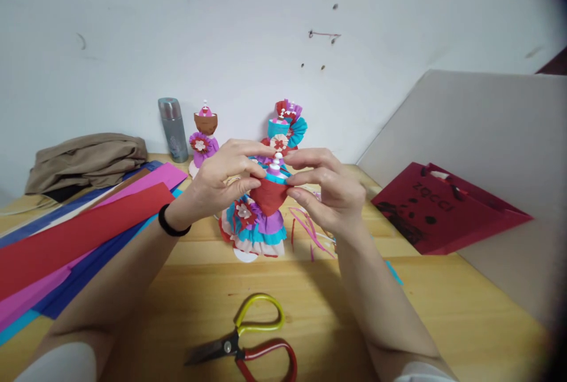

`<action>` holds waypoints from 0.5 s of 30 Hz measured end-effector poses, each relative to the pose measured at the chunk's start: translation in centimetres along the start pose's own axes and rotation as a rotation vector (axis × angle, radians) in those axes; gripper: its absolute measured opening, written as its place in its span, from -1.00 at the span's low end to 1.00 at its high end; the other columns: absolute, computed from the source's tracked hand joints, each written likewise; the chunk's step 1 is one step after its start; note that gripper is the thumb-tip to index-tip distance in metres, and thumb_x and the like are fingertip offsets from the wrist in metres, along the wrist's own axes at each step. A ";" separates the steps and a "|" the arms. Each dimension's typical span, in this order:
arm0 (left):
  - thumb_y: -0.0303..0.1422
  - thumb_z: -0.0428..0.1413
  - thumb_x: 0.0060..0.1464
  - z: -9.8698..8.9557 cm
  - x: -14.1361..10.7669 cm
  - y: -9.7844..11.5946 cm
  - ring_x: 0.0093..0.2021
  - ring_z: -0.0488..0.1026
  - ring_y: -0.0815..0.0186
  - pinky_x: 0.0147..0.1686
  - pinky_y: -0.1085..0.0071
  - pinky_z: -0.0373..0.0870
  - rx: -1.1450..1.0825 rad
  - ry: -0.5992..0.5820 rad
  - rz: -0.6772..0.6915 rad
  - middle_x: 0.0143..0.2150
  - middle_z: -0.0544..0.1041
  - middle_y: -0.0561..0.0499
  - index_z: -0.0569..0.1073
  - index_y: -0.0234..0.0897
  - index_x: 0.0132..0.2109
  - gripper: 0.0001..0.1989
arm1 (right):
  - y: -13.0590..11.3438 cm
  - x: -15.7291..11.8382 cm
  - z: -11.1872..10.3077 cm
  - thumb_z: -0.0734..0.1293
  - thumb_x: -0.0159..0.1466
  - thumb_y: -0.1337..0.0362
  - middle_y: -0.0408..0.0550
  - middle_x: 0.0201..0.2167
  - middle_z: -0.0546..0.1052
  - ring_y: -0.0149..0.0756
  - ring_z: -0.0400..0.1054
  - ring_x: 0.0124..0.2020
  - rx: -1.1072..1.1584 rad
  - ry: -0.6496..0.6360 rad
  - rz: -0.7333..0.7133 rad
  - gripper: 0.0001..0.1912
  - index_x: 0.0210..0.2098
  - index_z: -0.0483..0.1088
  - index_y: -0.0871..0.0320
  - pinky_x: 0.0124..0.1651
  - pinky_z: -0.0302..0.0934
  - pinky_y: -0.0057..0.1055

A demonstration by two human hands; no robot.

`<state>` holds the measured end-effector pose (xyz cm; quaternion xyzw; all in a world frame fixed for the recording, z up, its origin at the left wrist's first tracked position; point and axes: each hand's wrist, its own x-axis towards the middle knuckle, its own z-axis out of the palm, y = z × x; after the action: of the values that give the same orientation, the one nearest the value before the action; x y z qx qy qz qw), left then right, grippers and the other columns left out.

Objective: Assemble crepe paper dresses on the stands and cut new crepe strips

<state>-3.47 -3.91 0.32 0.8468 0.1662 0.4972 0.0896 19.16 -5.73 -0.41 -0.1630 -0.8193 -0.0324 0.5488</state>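
A person's left hand (pixel 230 172) and right hand (pixel 339 190) each pinch the rim of the red paper (pixel 269 194) on a ruffled figure (pixel 261 234), upright on the table (pixel 319 287) beyond the scissors (pixel 227 346); too firm a squeeze could crease or tear it.

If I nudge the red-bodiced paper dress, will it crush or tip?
The red-bodiced paper dress is probably light, since it looks made of thin paper. Its layered skirt would likely crumple under a push, judging by the frilled edges. A low nudge seems unlikely to tip it, given the skirt's flare.
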 end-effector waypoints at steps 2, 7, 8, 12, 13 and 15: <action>-0.29 0.14 0.20 -0.1 0.2 0.2 0.12 0.45 0.15 0.18 0.15 0.30 0.003 -0.012 0.002 0.05 0.59 -0.05 0.57 -0.15 -0.28 -0.87 | -0.3 0.1 -0.1 0.37 0.26 0.33 0.01 -0.11 0.56 -0.14 0.46 -0.07 -0.037 -0.009 -0.024 -0.93 -0.26 0.50 0.04 0.00 0.37 -0.10; -0.30 0.14 0.18 -0.1 0.6 0.6 0.13 0.43 0.13 0.19 0.12 0.29 -0.027 -0.031 -0.030 0.04 0.59 -0.06 0.54 -0.16 -0.34 -0.85 | -1.1 0.4 -0.3 0.37 0.25 0.39 0.02 -0.10 0.55 -0.13 0.45 -0.05 -0.135 -0.016 -0.065 -0.87 -0.24 0.49 0.05 -0.04 0.38 -0.11; -0.29 0.14 0.18 -0.1 0.6 0.6 0.13 0.43 0.12 0.19 0.11 0.28 -0.027 -0.037 -0.052 0.03 0.59 -0.06 0.54 -0.16 -0.35 -0.85 | -1.2 0.4 -0.3 0.36 0.25 0.40 0.01 -0.10 0.55 -0.13 0.45 -0.06 -0.154 -0.015 -0.063 -0.87 -0.25 0.49 0.04 -0.04 0.38 -0.11; -0.27 0.15 0.17 0.0 0.6 0.8 0.12 0.43 0.12 0.19 0.12 0.29 -0.065 -0.030 -0.094 0.02 0.59 -0.07 0.51 -0.18 -0.38 -0.84 | -1.7 0.5 -0.3 0.32 0.27 0.43 -0.01 -0.10 0.56 -0.14 0.45 -0.06 -0.178 -0.034 -0.043 -0.86 -0.30 0.46 0.05 -0.03 0.37 -0.13; -0.27 0.16 0.17 0.0 0.5 0.8 0.11 0.44 0.13 0.18 0.14 0.30 -0.084 -0.019 -0.094 0.01 0.59 -0.08 0.50 -0.19 -0.38 -0.83 | -1.8 0.6 -0.2 0.31 0.27 0.43 0.00 -0.10 0.56 -0.14 0.45 -0.06 -0.181 -0.039 -0.043 -0.86 -0.30 0.44 0.06 -0.02 0.36 -0.13; -0.29 0.15 0.18 0.1 0.4 0.8 0.10 0.44 0.15 0.16 0.18 0.31 -0.111 -0.006 -0.085 0.00 0.59 -0.10 0.49 -0.20 -0.38 -0.83 | -1.9 0.6 -0.2 0.30 0.29 0.44 0.01 -0.10 0.56 -0.15 0.45 -0.05 -0.192 -0.047 -0.047 -0.86 -0.30 0.41 0.06 -0.02 0.36 -0.13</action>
<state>-3.08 -4.50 0.88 0.8343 0.1741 0.4987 0.1581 18.53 -7.45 0.41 -0.1962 -0.8285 -0.1201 0.5106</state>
